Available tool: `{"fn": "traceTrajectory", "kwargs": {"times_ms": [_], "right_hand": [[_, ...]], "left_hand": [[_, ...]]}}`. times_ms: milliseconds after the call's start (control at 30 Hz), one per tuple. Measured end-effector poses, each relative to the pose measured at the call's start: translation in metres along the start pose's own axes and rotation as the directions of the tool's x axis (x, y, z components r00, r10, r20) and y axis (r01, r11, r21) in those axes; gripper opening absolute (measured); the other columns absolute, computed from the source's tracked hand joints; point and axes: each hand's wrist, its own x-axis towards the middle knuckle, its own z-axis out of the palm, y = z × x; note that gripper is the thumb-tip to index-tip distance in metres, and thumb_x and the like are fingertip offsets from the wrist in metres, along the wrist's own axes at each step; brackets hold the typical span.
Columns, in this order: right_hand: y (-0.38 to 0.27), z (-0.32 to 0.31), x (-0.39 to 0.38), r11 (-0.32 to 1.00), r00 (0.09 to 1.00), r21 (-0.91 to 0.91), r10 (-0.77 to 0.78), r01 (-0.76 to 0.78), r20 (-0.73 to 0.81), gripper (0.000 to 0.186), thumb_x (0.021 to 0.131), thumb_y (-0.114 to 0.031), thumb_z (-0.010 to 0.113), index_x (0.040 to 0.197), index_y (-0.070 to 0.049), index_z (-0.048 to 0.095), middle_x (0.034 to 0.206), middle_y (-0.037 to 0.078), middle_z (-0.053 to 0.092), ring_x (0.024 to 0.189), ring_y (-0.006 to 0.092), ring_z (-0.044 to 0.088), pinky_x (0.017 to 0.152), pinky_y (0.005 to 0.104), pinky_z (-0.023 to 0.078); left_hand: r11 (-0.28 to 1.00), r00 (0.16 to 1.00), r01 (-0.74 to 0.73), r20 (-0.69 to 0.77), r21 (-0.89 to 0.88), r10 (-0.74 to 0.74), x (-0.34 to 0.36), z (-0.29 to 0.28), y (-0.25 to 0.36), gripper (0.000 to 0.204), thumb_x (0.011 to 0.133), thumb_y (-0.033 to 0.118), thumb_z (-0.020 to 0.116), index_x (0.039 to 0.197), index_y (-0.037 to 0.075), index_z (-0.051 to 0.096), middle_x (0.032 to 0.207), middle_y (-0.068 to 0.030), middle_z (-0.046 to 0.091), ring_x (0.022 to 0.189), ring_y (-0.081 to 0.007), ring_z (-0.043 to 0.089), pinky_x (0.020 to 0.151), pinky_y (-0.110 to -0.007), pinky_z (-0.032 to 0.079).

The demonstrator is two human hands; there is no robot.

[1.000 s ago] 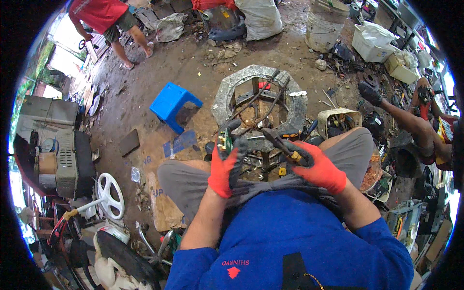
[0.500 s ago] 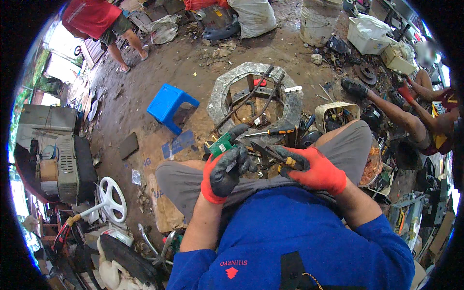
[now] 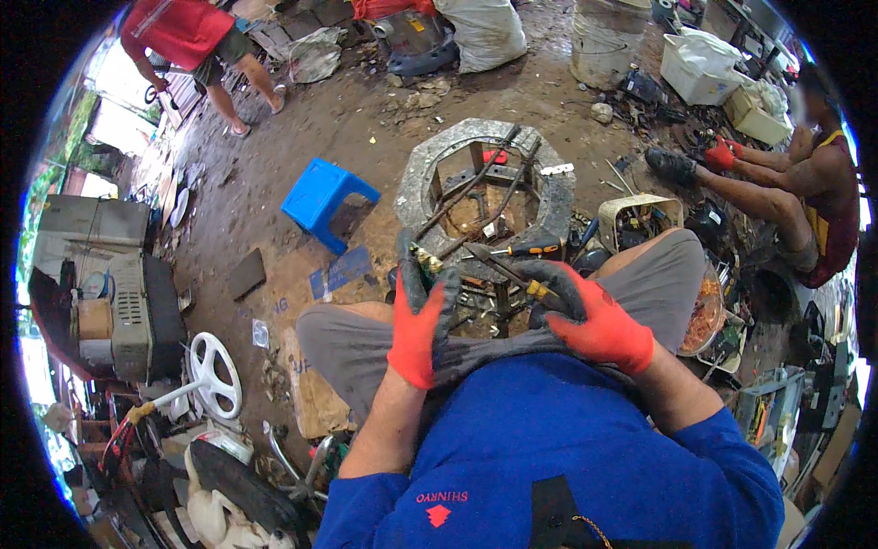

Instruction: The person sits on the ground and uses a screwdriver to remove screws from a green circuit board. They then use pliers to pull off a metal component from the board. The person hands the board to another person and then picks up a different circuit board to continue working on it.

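Observation:
My left hand [image 3: 422, 316], in a red glove with dark palm and fingers, is closed around a small green circuit board [image 3: 428, 263]. The board is tilted nearly edge-on, so most of its face is hidden. In my right hand [image 3: 596, 320], gloved alike, are pliers [image 3: 541, 291] with yellowish grips. Their dark jaws point up and left toward the board, apart from it. Beyond my hands lies a screwdriver [image 3: 529, 249] with a black and orange handle, at the near side of an octagonal stone ring [image 3: 413, 183].
Rods [image 3: 517, 178] lie across the ring. A blue stool [image 3: 322, 197] stands left of it. On the right, a cream bin [image 3: 638, 209] holds scrap, and a seated person [image 3: 823, 174] wears red gloves. Someone in a red shirt [image 3: 178, 37] stands far left. A pale dog [image 3: 215, 503] lies lower left.
My left hand has turned upright, swinging the board from face-up to edge-on. The pliers have shifted slightly in my right hand. The seated person at right has moved their arms and leaned.

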Motion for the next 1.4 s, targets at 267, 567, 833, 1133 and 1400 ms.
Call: {"fn": "traceTrajectory", "kwargs": {"times_ms": [267, 567, 833, 1133, 1400], "right_hand": [[0.000, -0.008, -0.005, 0.830, 0.983, -0.548, -0.170, 0.103, -0.073, 0.051, 0.074, -0.012, 0.073, 0.120, -0.003, 0.054, 0.119, 0.020, 0.059, 0.123, 0.0405, 0.050, 0.106, 0.0464, 0.039], [-0.010, -0.006, 0.002, 0.487, 0.961, -0.858, -0.276, 0.166, 0.029, 0.055, 0.068, -0.026, 0.079, 0.118, -0.016, 0.059, 0.126, 0.020, 0.054, 0.130, 0.0507, 0.038, 0.111, 0.0640, 0.023], [-0.017, -0.005, 0.006, 0.460, 0.964, -0.875, -0.264, 0.155, 0.032, 0.047, 0.069, -0.025, 0.079, 0.111, -0.014, 0.062, 0.124, 0.017, 0.055, 0.135, 0.0483, 0.035, 0.113, 0.0629, 0.022], [-0.020, -0.006, 0.007, 0.456, 0.966, -0.874, -0.253, 0.169, 0.055, 0.046, 0.068, -0.022, 0.079, 0.109, -0.012, 0.062, 0.125, 0.016, 0.055, 0.136, 0.0478, 0.034, 0.114, 0.0624, 0.020], [-0.014, -0.004, 0.006, 0.419, 0.968, -0.894, -0.245, 0.157, 0.054, 0.048, 0.068, -0.025, 0.079, 0.111, -0.013, 0.062, 0.125, 0.018, 0.055, 0.129, 0.0503, 0.039, 0.109, 0.0636, 0.027]], "left_hand": [[0.957, 0.991, -0.117, -0.033, 0.266, 0.131, 0.006, -0.010, 0.000, 0.048, 0.078, 0.008, 0.079, 0.121, -0.001, 0.058, 0.107, -0.0055, 0.067, 0.092, -0.0115, 0.062, 0.080, -0.028, 0.052], [0.999, 0.999, 0.000, 0.032, 0.051, -0.001, 0.017, -0.022, -0.014, 0.041, 0.084, 0.002, 0.073, 0.122, -0.002, 0.058, 0.107, -0.0052, 0.067, 0.089, -0.0106, 0.062, 0.077, -0.025, 0.051], [0.985, 0.992, 0.109, 0.085, -0.136, -0.098, 0.008, -0.003, 0.002, 0.036, 0.089, 0.000, 0.067, 0.123, -0.002, 0.056, 0.107, -0.0070, 0.067, 0.087, -0.0148, 0.067, 0.074, -0.031, 0.058], [0.986, 0.998, 0.051, -0.020, -0.156, -0.054, 0.006, 0.007, -0.010, 0.018, 0.093, 0.008, 0.067, 0.109, 0.002, 0.063, 0.090, -0.0037, 0.069, 0.073, -0.0119, 0.066, 0.065, -0.026, 0.055], [0.998, 0.998, -0.025, -0.060, -0.063, 0.021, 0.004, 0.009, -0.022, 0.018, 0.094, 0.007, 0.065, 0.110, 0.002, 0.063, 0.093, -0.0045, 0.069, 0.076, -0.0120, 0.066, 0.067, -0.026, 0.055]]}}
